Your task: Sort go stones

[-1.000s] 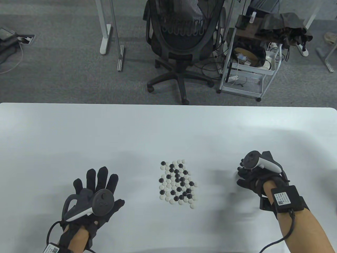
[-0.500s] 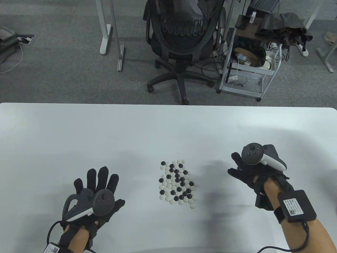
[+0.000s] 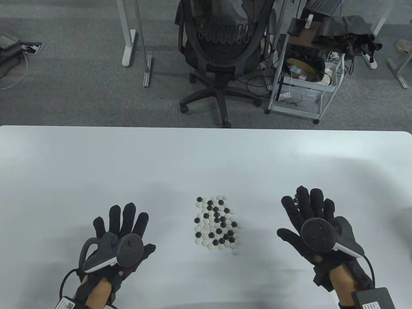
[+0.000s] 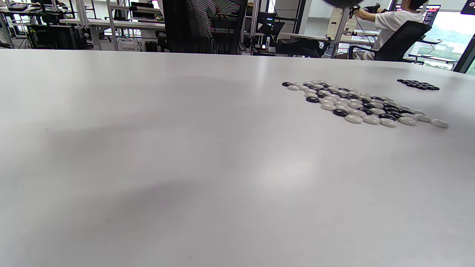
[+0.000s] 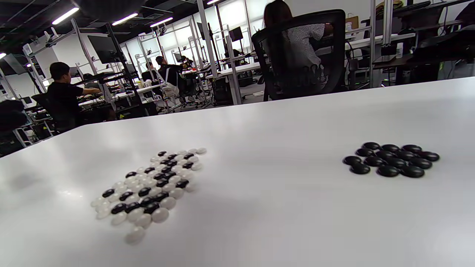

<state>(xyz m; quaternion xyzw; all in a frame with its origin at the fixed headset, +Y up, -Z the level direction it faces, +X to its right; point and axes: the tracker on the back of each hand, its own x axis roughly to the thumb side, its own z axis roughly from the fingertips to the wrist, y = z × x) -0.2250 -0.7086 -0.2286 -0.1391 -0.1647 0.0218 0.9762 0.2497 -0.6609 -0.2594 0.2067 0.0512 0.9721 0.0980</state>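
Both hands lie flat on the table [image 3: 206, 154], fingers spread, holding nothing. The left hand [image 3: 120, 236] sits left of the mixed pile of black and white stones [image 3: 217, 222], the right hand [image 3: 313, 225] right of it, each well apart from the pile. In the wrist views a small cluster of sorted black stones [image 5: 391, 159] lies on the table right of the pile; in the table view the right hand covers it. No white group is visible.

Risks, as judged: the stones are packed touching, so pinching one may nudge its neighbours and scatter the pile. The right hand rests over the black cluster; a careless lift or slide could drag those stones back toward the mix.
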